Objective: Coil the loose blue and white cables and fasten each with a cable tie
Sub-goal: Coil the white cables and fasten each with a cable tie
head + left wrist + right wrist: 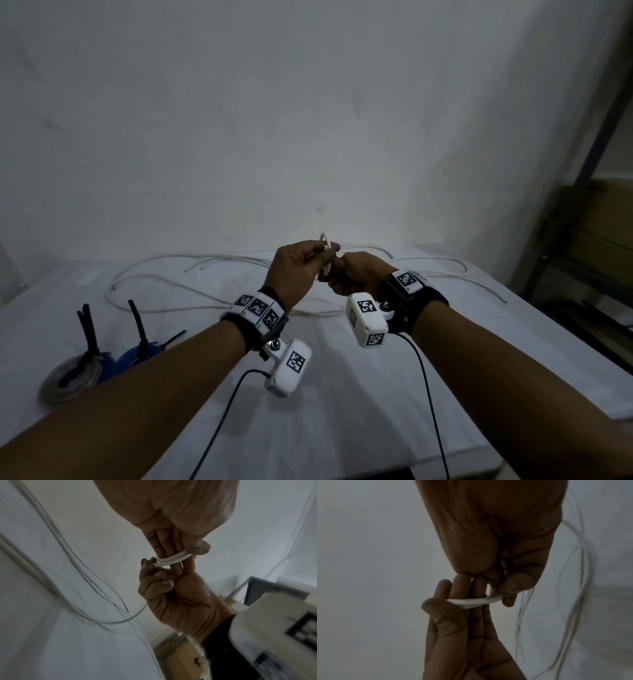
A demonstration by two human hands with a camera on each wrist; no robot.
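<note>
Head view shows two hands held up close together over a table covered in white cloth (342,394). Left hand (296,270) has its long fingers nearly straight, and a small loop of thin white plastic cable (325,255) goes round them, with the thumb pressing on it. Right hand (356,274) pinches the same loop between thumb and finger, seen best from the left wrist. Most of that cable lies loose on the cloth behind the hands (191,270).

Near the left edge sit a grey-white coil (70,377) and a blue coil (132,359), each with a black tie (138,323) sticking up, so those look done.

I think the coiling of this white cable has just begun. Next, more loose cable must be pulled in and wound round the fingers, each loop kept flat.
</note>
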